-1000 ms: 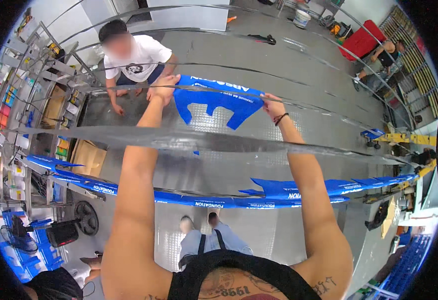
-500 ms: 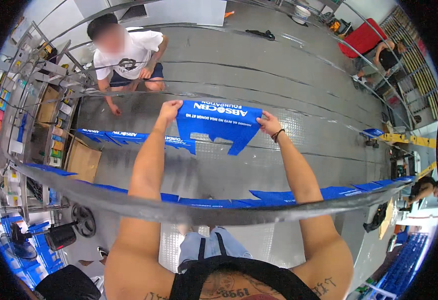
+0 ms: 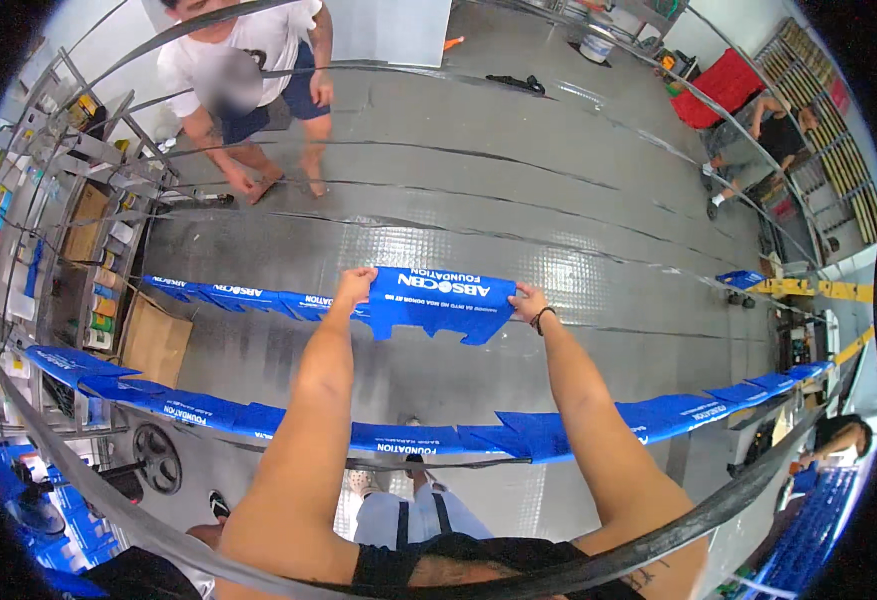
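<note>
Grey metal flooring point(image 3: 518, 190) spans the workshop below, crossed by thin rails; shelving point(image 3: 68, 230) lines the left wall. Left hand point(image 3: 355, 285) and right hand point(image 3: 528, 302) each pinch an upper corner of a blue printed bag point(image 3: 438, 303), held spread above a rail. More blue bags point(image 3: 418, 437) hang on the nearer rail. Another person point(image 3: 248, 70) stands opposite.

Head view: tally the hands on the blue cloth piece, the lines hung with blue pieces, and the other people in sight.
Hands holding the blue cloth piece: 2, left hand and right hand
Lines hung with blue pieces: 2
Other people in view: 3
Total: 7
</note>
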`<state>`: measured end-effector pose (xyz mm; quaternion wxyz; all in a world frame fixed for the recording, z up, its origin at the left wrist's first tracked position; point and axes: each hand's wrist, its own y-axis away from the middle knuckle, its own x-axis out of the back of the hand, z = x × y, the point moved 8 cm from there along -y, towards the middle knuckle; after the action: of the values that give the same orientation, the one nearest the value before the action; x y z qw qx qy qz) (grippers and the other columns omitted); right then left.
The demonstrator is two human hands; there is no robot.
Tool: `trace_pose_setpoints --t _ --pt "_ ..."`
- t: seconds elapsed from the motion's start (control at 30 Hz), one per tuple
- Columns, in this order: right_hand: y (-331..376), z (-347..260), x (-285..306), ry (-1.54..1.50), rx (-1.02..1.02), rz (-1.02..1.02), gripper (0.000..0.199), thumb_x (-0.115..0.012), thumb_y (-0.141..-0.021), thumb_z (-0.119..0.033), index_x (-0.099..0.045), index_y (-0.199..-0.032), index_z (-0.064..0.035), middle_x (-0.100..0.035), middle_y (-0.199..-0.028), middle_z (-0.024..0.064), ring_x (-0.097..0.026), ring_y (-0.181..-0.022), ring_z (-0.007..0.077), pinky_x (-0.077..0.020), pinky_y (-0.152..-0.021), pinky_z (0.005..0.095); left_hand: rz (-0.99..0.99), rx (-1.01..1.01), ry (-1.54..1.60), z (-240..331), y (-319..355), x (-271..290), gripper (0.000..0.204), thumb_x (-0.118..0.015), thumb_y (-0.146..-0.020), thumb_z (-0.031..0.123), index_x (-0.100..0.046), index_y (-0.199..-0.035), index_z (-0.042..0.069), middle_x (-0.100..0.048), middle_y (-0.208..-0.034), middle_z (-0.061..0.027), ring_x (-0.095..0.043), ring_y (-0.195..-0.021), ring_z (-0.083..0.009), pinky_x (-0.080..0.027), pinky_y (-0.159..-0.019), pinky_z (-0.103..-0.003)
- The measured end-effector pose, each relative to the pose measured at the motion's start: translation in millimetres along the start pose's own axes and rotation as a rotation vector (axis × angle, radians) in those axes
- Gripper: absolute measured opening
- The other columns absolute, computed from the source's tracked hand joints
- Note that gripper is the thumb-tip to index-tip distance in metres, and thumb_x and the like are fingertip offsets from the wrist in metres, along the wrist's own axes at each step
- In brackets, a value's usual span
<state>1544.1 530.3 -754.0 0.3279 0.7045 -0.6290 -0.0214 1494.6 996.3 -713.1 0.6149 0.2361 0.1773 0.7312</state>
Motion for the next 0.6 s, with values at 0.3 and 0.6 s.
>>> trace_pose_setpoints --t 0.3,0.6 --pt "57.2 -76.1 11.5 0.161 -0.102 -0.239 0.043 -0.061 -0.091 -0.032 -0.057 -0.125 -0.0070 -0.069 -0.100 0.0055 -0.063 -0.066 0.0138 -0.0475 -0.051 0.0287 0.180 -0.092 -0.197 59.1 44.0 92.4 0.035 -0.061 -0.089 0.036 -0.068 -0.103 0.004 -0.066 -0.076 -0.0088 -0.063 -0.062 -0.0135 -0.051 -0.050 -0.029" --pt "323.0 -227.7 92.6 0.590 0.557 -0.046 0.028 -0.058 -0.092 -0.022 -0.064 -0.113 -0.0043 -0.069 -0.101 0.0080 -0.064 -0.088 0.0139 -0.0497 -0.079 0.0268 -0.167 -0.346 -0.983 130.6 228.7 121.5 0.049 -0.063 -0.086 0.041 -0.064 -0.114 0.001 -0.067 -0.106 -0.0195 -0.065 -0.095 -0.0308 -0.048 -0.089 -0.041"
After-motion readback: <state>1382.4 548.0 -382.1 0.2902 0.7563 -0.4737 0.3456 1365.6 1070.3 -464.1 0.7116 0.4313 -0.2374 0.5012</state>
